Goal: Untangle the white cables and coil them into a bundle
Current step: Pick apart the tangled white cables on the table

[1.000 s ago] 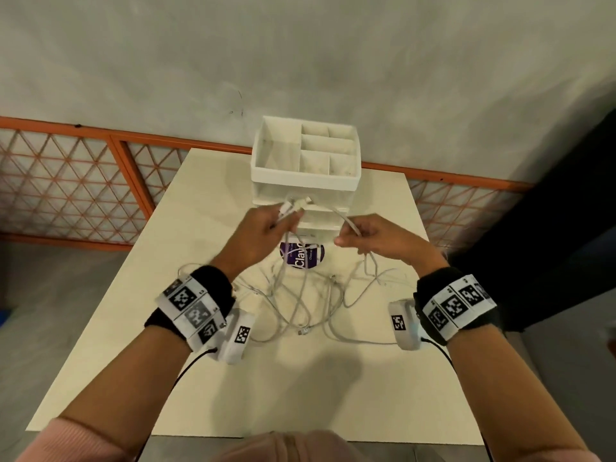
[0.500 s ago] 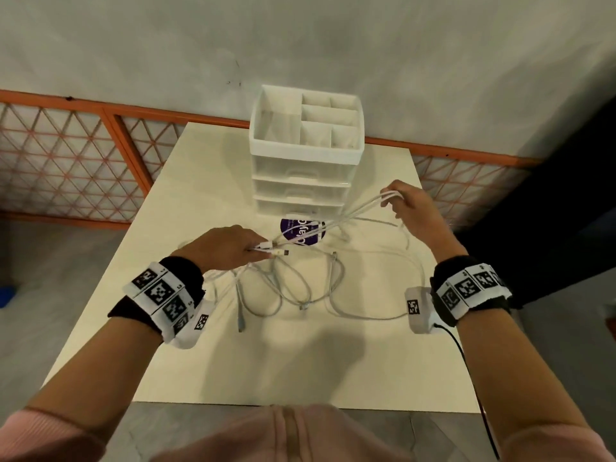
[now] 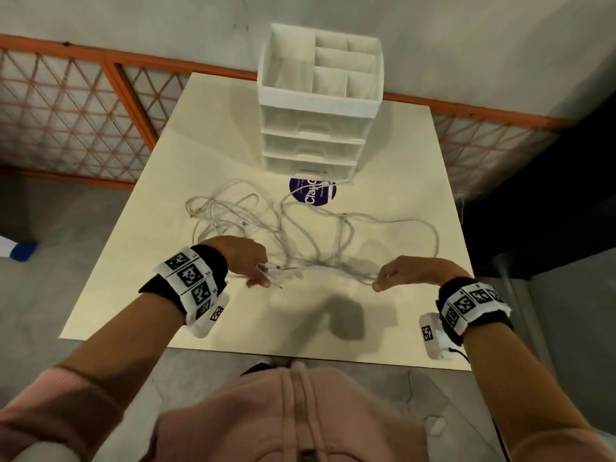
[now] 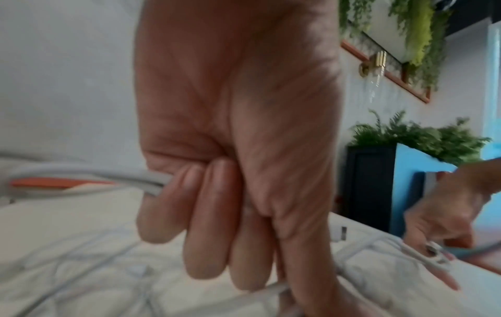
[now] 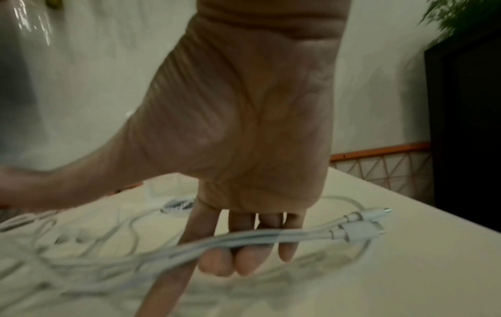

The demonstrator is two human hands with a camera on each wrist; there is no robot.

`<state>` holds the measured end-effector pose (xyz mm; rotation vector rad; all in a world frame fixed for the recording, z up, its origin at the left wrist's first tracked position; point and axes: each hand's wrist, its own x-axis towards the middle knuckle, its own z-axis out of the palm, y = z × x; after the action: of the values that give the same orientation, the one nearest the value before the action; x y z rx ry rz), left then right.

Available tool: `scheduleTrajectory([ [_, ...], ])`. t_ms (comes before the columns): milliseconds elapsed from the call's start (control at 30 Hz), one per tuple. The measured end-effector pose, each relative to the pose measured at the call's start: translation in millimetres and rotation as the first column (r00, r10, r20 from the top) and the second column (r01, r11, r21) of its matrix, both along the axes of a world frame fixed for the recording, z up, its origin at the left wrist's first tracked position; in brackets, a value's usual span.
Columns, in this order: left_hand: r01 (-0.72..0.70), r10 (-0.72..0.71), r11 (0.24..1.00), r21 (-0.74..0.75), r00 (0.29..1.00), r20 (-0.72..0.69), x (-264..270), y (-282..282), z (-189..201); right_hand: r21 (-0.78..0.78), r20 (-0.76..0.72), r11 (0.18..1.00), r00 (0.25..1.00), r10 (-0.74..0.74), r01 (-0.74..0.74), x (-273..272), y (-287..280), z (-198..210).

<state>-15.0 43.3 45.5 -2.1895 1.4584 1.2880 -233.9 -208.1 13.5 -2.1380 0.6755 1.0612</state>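
Several white cables lie in tangled loops across the middle of the pale table. My left hand is near the front of the tangle, its fingers curled round cable ends whose plugs stick out toward the right. In the left wrist view a cable runs into the left hand. My right hand is level with it, fingers curled over strands. In the right wrist view the right hand has a bunch of cables across its curled fingers, with two plugs past the little finger and the thumb spread aside.
A white drawer organiser with open top compartments stands at the table's far edge. A purple round label lies just in front of it under a cable. An orange lattice railing runs behind the table.
Both hands have come down and back toward the table's near edge, drawing cable ends with them. The right hand left its place beside the drawer unit. The loops now lie spread further out.
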Motion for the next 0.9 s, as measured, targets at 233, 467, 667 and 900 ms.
scheduleTrajectory([
  [233, 0.015, -0.016, 0.999, 0.051, 1.0, 0.019, -28.9, -4.5, -25.4, -0.214, 0.22, 0.959, 0.966, -0.137, 0.185, 6.1, 2.6, -26.7],
  [467, -0.152, 0.13, 0.984, -0.098, 0.971, -0.202, -16.9, -3.7, 2.7, -0.183, 0.482, 0.947, 0.864, -0.147, 0.264, 52.7, 40.1, -42.2],
  [667, -0.434, 0.303, 0.885, -0.169, 0.813, -0.498, -3.5, -2.4, 12.0, -0.086, 0.446, 0.952, 0.866, -0.227, 0.294, 71.3, 40.5, -22.8],
  [900, -0.681, 0.378, 0.624, -0.384, 0.693, -0.613, -3.1, -21.9, 25.1, 0.164, 0.5, 0.964, 0.824, -0.265, 0.21, 79.3, 32.3, 67.8],
])
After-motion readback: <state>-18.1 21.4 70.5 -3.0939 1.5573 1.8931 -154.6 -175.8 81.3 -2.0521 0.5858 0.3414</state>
